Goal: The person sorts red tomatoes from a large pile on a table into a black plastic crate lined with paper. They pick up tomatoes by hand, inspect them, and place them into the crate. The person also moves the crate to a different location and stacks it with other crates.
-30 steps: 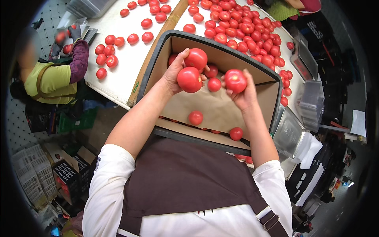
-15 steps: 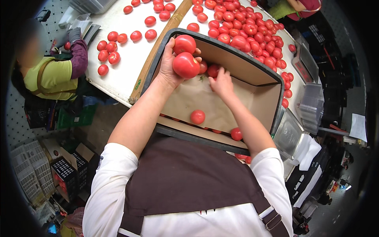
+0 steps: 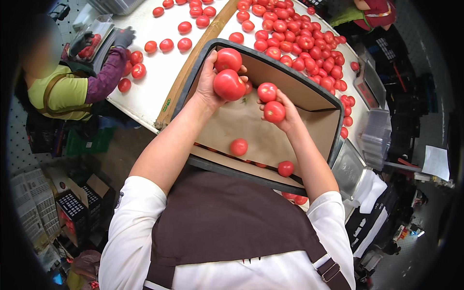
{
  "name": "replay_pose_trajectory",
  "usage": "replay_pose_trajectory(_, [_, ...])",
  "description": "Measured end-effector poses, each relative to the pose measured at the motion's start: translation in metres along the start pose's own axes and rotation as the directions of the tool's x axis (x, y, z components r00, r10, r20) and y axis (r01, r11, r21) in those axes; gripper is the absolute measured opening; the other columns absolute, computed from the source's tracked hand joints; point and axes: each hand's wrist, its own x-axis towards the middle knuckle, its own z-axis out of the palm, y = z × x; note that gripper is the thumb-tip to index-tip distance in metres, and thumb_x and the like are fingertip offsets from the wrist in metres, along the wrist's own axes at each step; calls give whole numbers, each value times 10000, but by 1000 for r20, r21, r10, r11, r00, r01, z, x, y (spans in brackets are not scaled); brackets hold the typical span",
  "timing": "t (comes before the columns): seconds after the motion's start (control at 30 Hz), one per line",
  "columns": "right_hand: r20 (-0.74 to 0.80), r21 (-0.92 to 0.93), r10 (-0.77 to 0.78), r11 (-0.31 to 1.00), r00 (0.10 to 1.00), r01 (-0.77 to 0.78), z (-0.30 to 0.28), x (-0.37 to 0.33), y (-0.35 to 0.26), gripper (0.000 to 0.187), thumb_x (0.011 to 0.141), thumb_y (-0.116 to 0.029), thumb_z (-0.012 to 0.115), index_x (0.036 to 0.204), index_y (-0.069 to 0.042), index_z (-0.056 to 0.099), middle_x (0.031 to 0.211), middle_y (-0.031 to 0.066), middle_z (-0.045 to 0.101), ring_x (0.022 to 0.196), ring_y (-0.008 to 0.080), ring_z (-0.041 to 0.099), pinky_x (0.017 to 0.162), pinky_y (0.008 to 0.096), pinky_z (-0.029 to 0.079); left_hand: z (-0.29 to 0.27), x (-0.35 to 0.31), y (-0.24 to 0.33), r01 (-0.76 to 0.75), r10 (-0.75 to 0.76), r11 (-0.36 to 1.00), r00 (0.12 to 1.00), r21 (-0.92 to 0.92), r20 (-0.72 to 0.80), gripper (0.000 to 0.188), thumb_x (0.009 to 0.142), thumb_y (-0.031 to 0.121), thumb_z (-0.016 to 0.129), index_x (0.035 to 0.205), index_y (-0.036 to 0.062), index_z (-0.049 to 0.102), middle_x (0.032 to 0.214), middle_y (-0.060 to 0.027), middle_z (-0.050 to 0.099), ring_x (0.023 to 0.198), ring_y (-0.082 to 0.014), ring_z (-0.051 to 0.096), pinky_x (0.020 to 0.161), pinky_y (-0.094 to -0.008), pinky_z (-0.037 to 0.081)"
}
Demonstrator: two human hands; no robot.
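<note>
A: What does the left grip (image 3: pixel 208 86) have?
B: Two large red tomatoes (image 3: pixel 229 85), one beyond the other, fingers curled around them. The right grip (image 3: pixel 287 114) is closed about two smaller tomatoes (image 3: pixel 274 111), touching.
A: And below?
B: A dark-rimmed crate (image 3: pixel 316 129) lined in brown. Two loose tomatoes (image 3: pixel 239 147) sit apart toward its near side; another is partly hidden behind the left grip.
A: Can you read any labels?
B: The wooden strip (image 3: pixel 198 46) left of the crate bears a green mark (image 3: pixel 166 105), too small to make out. So is whatever is on the pale sheet (image 3: pixel 436 162) far right.
A: The surface?
B: A white counter (image 3: pixel 154 89), divided by that strip. A heap of tomatoes (image 3: pixel 304 43) lies beyond the crate, scattered tomatoes (image 3: pixel 184 27) left of the strip.
A: And the room?
B: A gloved co-worker (image 3: pixel 63 92) at left, beside a clear tray of tomatoes; stacked clear trays (image 3: pixel 376 133) at right; dotted floor tiles (image 3: pixel 18 121) far left.
</note>
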Motion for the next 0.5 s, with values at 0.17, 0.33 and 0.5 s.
replay_pose_trajectory(0.17, [215, 183, -52, 983, 975, 12, 9, -25, -22, 592, 979, -541, 437, 1259, -26, 522, 1043, 189, 630, 794, 260, 670, 555, 412, 595, -2, -1, 0, -4, 4, 1000, 1000, 15, -6, 663, 900, 633, 522, 1129, 11, 549, 981, -146, 659, 767, -267, 699, 697, -454, 605])
replay_pose_trajectory(0.33, [179, 189, -128, 977, 976, 94, 17, -31, -49, 563, 995, -532, 405, 1251, -42, 510, 1037, 175, 613, 766, 245, 657, 551, 414, 565, -4, 1, 2, -18, 18, 1000, 999, 23, -36, 655, 904, 627, 510, 1116, 9, 559, 990, -142, 656, 777, -258, 694, 700, -450, 603])
replay_pose_trajectory(0.5, [-86, 530, -315, 789, 945, 311, 20, -20, -90, 586, 998, -478, 436, 1326, 7, 412, 1249, 249, 528, 1064, 370, 607, 861, 501, 563, -1, 0, 5, -39, 39, 999, 999, 14, -15, 657, 905, 632, 503, 1108, 11, 569, 995, -134, 646, 779, -252, 676, 723, -448, 581])
